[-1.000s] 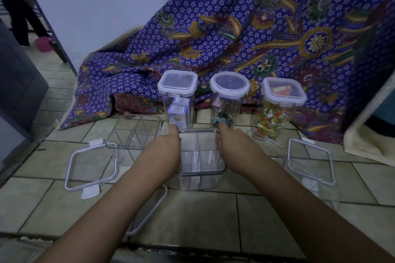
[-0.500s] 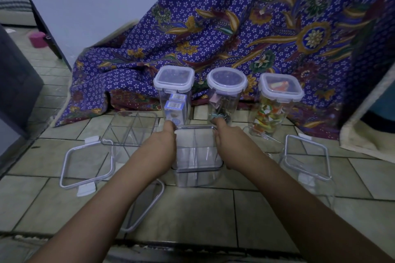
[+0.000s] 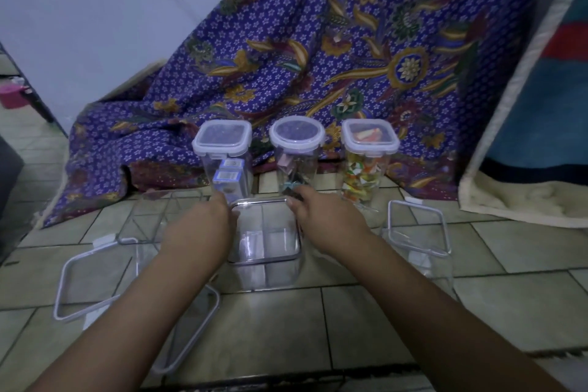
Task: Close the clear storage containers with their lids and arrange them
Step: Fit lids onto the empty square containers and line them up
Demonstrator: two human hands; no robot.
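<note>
Clear container (image 3: pixel 265 251), lidded, divided inside

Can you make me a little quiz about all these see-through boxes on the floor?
1. How many tall containers with lids on stand in a row against the patterned cloth?
2. True or false: the round-lidded container stands in the middle of that row.
3. What are the left hand and right hand on? A) a cup B) the divided clear container C) a loose lid

Key: 1. three; 2. true; 3. B
</note>
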